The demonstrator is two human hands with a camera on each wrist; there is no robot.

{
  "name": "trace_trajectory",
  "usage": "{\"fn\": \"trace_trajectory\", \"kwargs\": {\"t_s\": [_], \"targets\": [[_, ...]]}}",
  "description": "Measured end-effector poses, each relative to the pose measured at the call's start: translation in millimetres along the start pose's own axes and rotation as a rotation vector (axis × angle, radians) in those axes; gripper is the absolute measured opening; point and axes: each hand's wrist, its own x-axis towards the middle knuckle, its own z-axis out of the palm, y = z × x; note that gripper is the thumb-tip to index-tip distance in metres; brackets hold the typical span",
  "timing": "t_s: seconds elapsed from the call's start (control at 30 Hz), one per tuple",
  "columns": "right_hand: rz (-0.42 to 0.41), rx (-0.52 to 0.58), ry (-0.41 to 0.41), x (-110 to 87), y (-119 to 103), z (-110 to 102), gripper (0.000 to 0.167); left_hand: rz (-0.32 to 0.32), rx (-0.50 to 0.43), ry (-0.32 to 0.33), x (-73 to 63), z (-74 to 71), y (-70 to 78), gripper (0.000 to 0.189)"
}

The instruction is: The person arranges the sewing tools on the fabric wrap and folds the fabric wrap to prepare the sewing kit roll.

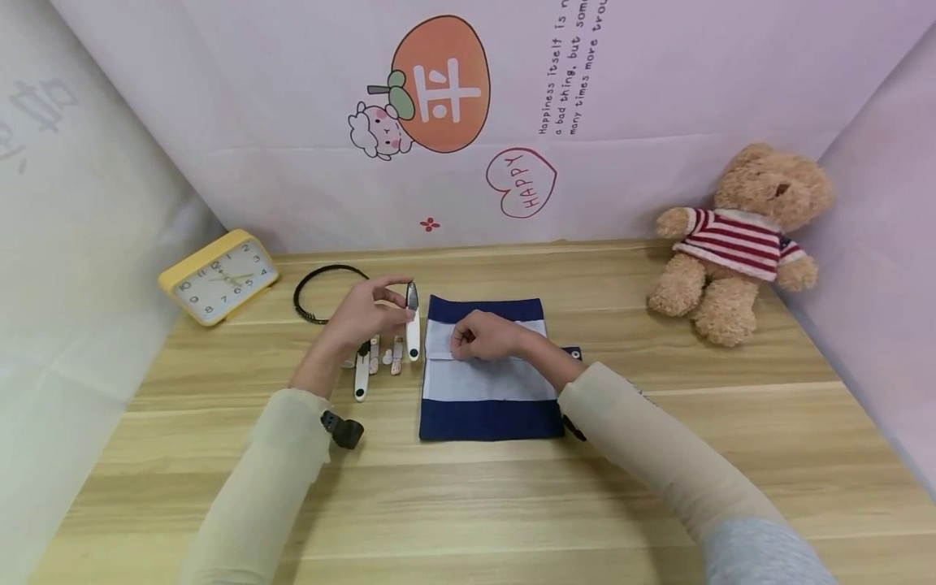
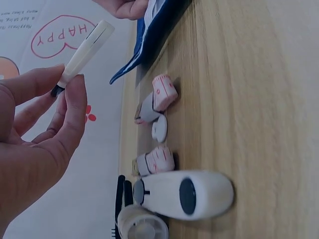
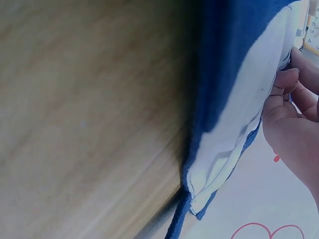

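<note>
My left hand [image 1: 358, 313] pinches a slim white-handled tool [image 1: 413, 335] between thumb and fingers, upright just left of a navy and white cloth pouch [image 1: 490, 421]. One end of this tool is dark and silvery; its exact kind is unclear. On the spread pouch, my right hand [image 1: 488, 335] pinches the edge of a white pocket flap [image 1: 439, 355]. In the right wrist view, thumb and fingertips meet at the cloth. Below the left hand lie a second white tool [image 2: 207, 194] with a black oval, two rolled tape measures [image 2: 164, 92] and a small white piece [image 2: 159, 128].
A black toothed hoop [image 1: 300, 296] lies behind the left hand. The yellow clock [image 1: 219, 276] stands at the back left, and a teddy bear [image 1: 731, 244] sits at the back right. A snap strap [image 1: 574, 353] sticks out from the pouch's right side.
</note>
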Motion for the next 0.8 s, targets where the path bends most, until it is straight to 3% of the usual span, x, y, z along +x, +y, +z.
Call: {"fn": "trace_trajectory", "kwargs": {"t_s": [0.57, 0.8], "targets": [[0.021, -0.014, -0.017, 1.9, -0.4, -1.0, 0.009, 0.051, 0.122, 0.035, 17.9, 26.3, 10.5, 0.059], [0.008, -0.016, -0.018, 1.8, 0.0, -1.1, 0.010, 0.042, 0.149, 0.054, 24.3, 32.9, 8.7, 0.058]]}}
